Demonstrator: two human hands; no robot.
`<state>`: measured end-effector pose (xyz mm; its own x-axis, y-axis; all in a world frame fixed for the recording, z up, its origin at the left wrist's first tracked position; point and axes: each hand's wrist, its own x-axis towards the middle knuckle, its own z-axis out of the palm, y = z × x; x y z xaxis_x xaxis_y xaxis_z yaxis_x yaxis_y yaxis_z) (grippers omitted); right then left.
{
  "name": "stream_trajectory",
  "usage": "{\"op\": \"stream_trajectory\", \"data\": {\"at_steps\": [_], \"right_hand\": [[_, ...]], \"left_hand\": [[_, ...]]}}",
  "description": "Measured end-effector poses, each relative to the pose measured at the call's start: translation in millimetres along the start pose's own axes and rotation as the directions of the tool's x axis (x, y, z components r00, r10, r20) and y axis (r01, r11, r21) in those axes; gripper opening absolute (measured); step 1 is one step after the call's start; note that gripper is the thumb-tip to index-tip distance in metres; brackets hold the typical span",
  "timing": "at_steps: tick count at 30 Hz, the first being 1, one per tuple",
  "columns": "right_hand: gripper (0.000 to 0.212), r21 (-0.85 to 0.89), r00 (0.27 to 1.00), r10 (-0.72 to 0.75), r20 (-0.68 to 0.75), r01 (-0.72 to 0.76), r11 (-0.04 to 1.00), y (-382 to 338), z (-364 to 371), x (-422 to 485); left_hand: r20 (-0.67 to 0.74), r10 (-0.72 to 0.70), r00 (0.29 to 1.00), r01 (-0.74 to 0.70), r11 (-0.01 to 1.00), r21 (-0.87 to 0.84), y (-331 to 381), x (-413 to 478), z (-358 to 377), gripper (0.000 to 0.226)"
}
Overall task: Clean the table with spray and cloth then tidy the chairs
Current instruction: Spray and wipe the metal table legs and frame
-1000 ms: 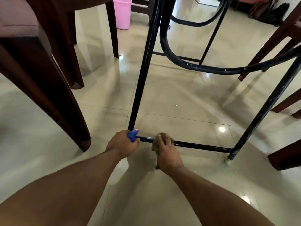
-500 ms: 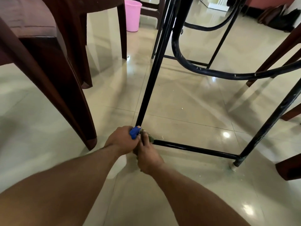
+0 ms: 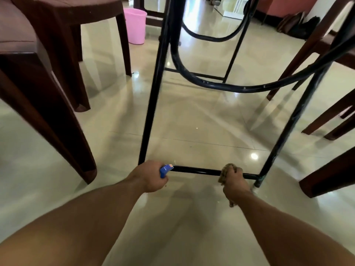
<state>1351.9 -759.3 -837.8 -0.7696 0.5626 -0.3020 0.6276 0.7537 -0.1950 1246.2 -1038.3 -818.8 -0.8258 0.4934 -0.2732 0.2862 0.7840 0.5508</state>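
Observation:
I look under the table at its black metal frame. A low crossbar [image 3: 196, 170] runs just above the floor between two black legs. My left hand [image 3: 148, 176] grips the spray bottle, of which only the blue nozzle [image 3: 165, 169] shows, close to the bar's left end. My right hand [image 3: 233, 179] holds a brownish cloth [image 3: 225, 170] wrapped round the bar near its right end, beside the right leg [image 3: 288, 127]. The bottle's body is hidden by my hand.
Dark brown plastic chairs stand on the left [image 3: 48, 89] and on the right [image 3: 330, 173]. A pink bucket [image 3: 135, 25] sits on the glossy tile floor at the back. Curved black frame tubes [image 3: 249, 87] cross overhead.
My right hand has slid the cloth along the crossbar, first left up against my left hand, then right to the far end. The left hand stays by the left leg.

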Motion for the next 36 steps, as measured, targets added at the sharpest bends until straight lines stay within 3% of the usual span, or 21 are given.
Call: {"op": "stream_trajectory", "data": {"at_steps": [2,4,5,11,16,21,25,27,29,32,34,36], "right_hand": [[0.051,0.403,0.998,0.057,0.029,-0.064,0.913,20,-23,-4],[0.042,0.745,0.981,0.178,0.072,-0.171,0.645,41,-41,-16],[0.040,0.812,0.973,0.201,0.111,-0.205,0.546,52,-46,-20],[0.036,0.850,0.911,0.310,0.271,-0.378,0.367,137,-61,-35],[0.048,0.886,0.830,0.412,0.375,-0.452,0.105,187,-43,-6],[0.058,0.942,0.873,0.368,0.321,-0.335,-0.027,187,-35,30],[0.052,0.975,0.917,0.338,0.211,-0.174,-0.138,163,-36,42],[0.055,0.995,0.938,0.332,0.099,-0.086,-0.053,153,-31,48],[0.056,0.978,0.971,0.237,0.029,-0.077,0.196,149,-10,58],[0.067,0.814,0.971,0.160,0.179,-0.238,0.530,159,30,83],[0.045,0.712,0.974,0.163,0.159,-0.228,0.664,146,-11,63],[0.025,0.738,0.967,0.248,-0.051,-0.131,0.662,143,-28,56]], "left_hand": [[0.020,0.020,1.000,-0.020,0.999,0.040,15,5,5,0.017],[0.054,0.042,0.998,-0.046,0.996,0.076,34,12,11,0.016],[0.068,0.045,0.997,-0.050,0.995,0.081,44,15,14,0.015],[0.116,0.156,0.981,-0.153,0.988,-0.031,134,33,54,0.023],[0.080,0.252,0.964,-0.237,0.957,-0.166,206,45,94,0.025],[0.092,0.230,0.969,-0.199,0.943,-0.265,237,47,144,0.021],[0.083,0.194,0.978,-0.161,0.941,-0.298,246,44,165,0.021],[0.057,0.186,0.981,-0.160,0.939,-0.304,251,44,168,0.019],[0.020,0.159,0.987,-0.143,0.933,-0.330,253,46,162,0.019],[-0.024,0.112,0.993,-0.113,0.918,-0.379,253,49,154,0.019],[-0.032,0.101,0.994,-0.106,0.911,-0.398,254,51,151,0.016],[-0.028,0.099,0.995,-0.101,0.903,-0.417,251,50,154,0.017]]}}
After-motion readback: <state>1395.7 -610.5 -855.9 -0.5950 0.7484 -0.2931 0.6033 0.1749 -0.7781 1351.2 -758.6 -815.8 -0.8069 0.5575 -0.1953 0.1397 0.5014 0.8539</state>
